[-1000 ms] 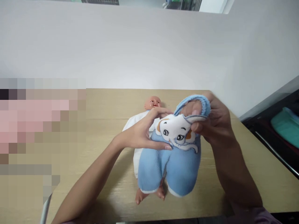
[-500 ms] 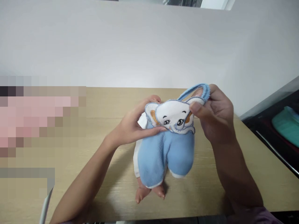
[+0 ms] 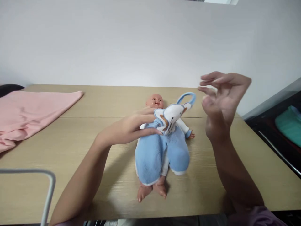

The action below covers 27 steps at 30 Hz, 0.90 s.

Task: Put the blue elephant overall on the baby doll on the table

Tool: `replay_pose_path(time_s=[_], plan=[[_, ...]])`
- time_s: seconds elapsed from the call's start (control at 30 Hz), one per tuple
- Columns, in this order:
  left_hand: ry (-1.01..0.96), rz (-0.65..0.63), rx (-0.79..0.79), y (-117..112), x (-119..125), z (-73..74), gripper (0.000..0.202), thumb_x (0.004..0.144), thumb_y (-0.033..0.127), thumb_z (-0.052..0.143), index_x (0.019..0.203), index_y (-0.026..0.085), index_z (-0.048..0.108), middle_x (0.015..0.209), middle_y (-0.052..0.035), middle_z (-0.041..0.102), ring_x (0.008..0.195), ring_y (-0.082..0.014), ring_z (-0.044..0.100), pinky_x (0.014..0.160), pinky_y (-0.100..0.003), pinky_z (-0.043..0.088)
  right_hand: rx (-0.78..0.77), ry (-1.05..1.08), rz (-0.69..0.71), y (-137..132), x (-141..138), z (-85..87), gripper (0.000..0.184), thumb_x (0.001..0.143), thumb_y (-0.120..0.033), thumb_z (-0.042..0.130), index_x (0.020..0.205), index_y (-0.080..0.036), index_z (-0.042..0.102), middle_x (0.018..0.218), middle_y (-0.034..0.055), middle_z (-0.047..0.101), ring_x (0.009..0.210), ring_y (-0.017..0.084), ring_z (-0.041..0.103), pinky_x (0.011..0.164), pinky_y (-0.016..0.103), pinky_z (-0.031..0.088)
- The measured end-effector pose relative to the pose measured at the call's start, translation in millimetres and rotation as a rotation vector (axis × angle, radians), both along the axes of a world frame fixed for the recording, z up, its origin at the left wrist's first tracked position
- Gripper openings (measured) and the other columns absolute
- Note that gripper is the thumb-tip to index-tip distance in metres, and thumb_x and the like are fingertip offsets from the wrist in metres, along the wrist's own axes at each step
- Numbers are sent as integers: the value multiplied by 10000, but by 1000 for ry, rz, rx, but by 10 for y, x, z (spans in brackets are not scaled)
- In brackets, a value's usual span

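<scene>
My left hand (image 3: 131, 127) grips a blue elephant-face cloth (image 3: 150, 157) at its upper left, thumb in front and fingers behind. The cloth has soft blue lobes with white edging below a white embroidered elephant head, which is bent over sideways. A blue loop (image 3: 194, 99) sticks up from the top right of it. Behind and under the cloth a baby doll (image 3: 155, 100) lies face up on the table, head away from me; its bare feet, one hand and a white sleeve with blue cuff show. My right hand (image 3: 221, 100) is raised right of the loop, fingers apart, holding nothing.
A pink cloth (image 3: 35, 116) lies at the left of the wooden table (image 3: 77, 150). At the lower left is a pale bent tube or frame (image 3: 48, 188). Past the right edge stands a dark container (image 3: 270, 125) with something green (image 3: 289, 125) in it. A white wall (image 3: 141, 44) stands behind.
My right hand has let go of the cloth's elephant head and loop and moved right and up. The elephant head has sagged and twisted, and the doll's face and arm have come into view.
</scene>
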<state>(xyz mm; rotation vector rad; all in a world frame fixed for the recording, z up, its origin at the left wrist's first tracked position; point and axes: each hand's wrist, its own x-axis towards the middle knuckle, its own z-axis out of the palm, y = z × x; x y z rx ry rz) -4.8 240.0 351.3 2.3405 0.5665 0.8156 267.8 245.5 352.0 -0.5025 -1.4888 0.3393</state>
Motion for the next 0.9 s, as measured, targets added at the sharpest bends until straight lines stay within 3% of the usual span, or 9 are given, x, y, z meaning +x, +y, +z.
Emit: replay_pose_path(time_s=[0.1,0.17,0.3,0.43,0.57,0.67,0.77,0.9], plan=[[-13,-23,34,-21,-13,15,98,1061,321,760,1034,273,841,1017,-76,808,978,-259,743,982,-377,599,-140,-232,339,44,59,-45,287,1053,-464,763,1277,-317,658,1302,62,710,1289,290,698,1170,500,563],[-19,-16,47,-48,-41,35,102,1067,318,750,1025,266,828,988,-65,807,942,-245,739,927,-353,595,-254,-429,505,85,101,-73,321,1066,-461,770,1325,-300,670,1268,65,749,1179,277,743,1069,456,615],[-10,20,48,-95,-104,85,141,1055,329,773,952,234,792,887,-35,765,791,-190,688,767,-279,549,-343,-777,657,175,151,-108,330,1017,-419,851,1275,-257,725,1056,16,783,869,202,730,750,309,600],[-3,-9,119,-84,-115,92,165,1072,312,760,946,205,753,864,-14,740,767,-151,670,745,-235,536,-319,-844,831,213,121,-149,266,992,-413,877,1094,-192,772,959,10,767,832,175,698,758,278,583],[-24,9,120,-70,-120,96,181,1070,344,771,987,188,727,880,-11,759,761,-138,669,721,-217,545,-345,-707,866,168,83,-217,276,988,-436,871,1064,-185,783,1089,55,786,967,203,710,896,305,598],[14,15,-13,-90,-155,134,295,987,438,863,963,182,719,799,16,714,674,-130,630,598,-207,510,-570,-510,796,102,84,-258,399,1050,-560,771,1226,-202,780,1192,75,796,1122,265,735,1023,376,612],[79,-36,-97,-104,-195,162,339,922,426,927,862,183,699,736,42,651,624,-108,583,548,-189,475,-719,-436,690,58,82,-276,536,1064,-659,712,1364,-216,754,1333,96,783,1295,327,710,1149,454,582],[95,19,-76,-77,-241,115,260,982,432,870,1040,203,762,909,-15,760,791,-164,699,678,-219,580,-633,-580,734,71,47,-277,519,1067,-629,726,1352,-198,771,1383,104,779,1337,317,695,1207,444,546]])
